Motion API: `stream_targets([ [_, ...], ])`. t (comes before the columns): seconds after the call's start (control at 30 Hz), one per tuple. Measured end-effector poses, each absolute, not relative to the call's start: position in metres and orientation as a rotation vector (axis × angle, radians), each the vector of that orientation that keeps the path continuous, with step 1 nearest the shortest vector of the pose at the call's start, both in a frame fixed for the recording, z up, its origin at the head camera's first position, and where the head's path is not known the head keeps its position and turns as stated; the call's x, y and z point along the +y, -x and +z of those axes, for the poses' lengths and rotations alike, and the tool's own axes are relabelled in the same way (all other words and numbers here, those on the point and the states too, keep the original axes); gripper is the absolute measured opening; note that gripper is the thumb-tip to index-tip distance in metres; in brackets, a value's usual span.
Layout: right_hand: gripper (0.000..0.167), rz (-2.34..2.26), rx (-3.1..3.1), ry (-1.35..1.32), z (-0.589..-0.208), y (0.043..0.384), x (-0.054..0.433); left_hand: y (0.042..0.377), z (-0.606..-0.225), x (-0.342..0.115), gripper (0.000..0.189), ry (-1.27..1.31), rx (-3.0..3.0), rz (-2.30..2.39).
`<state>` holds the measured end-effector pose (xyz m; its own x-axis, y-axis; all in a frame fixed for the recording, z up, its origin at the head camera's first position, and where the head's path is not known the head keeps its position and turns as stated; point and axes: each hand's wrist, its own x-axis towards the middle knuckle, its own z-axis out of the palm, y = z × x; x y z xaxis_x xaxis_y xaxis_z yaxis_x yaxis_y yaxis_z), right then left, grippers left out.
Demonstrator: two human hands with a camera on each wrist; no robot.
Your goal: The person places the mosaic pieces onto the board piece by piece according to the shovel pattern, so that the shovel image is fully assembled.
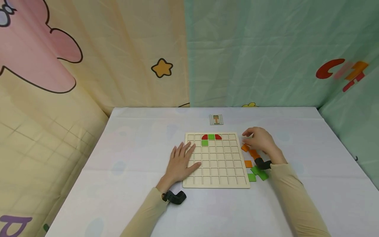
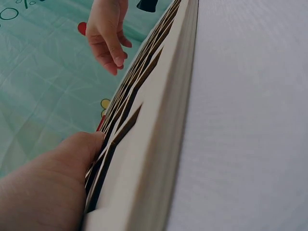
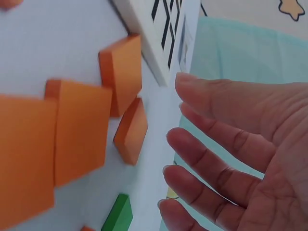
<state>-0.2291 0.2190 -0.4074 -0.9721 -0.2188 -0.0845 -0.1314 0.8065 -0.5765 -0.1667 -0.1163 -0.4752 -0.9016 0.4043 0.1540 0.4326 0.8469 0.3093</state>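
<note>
A pale gridded board (image 1: 219,171) lies on the table, with two red rounded pieces (image 1: 218,137) and two green squares (image 1: 204,143) near its top. Across the board's left side rests my left hand (image 1: 180,164), fingers spread; its thumb lies on the grid in the left wrist view. My right hand (image 1: 260,140) hovers just right of the board's upper corner, fingers loosely bent. Nothing shows between its thumb and fingers (image 3: 192,144) in the right wrist view. Orange tiles (image 3: 82,130) lie close by it, and more green tiles (image 1: 251,177) sit lower, partly behind a black wrist device.
Beyond the board lies a small card (image 1: 216,119) with a grid and a brownish-green figure. A white cloth covers the table (image 1: 133,204), which meets patterned curtains (image 1: 251,49) at the back. Black devices (image 1: 175,197) are strapped to both wrists.
</note>
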Motion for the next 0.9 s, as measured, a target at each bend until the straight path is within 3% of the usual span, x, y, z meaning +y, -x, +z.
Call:
stream_targets([
  [0.9,0.035,-0.721,2.879,0.165,-0.412,0.229,0.236,0.167,-0.475,-0.114,0.074,0.672,-2.936,-0.543],
])
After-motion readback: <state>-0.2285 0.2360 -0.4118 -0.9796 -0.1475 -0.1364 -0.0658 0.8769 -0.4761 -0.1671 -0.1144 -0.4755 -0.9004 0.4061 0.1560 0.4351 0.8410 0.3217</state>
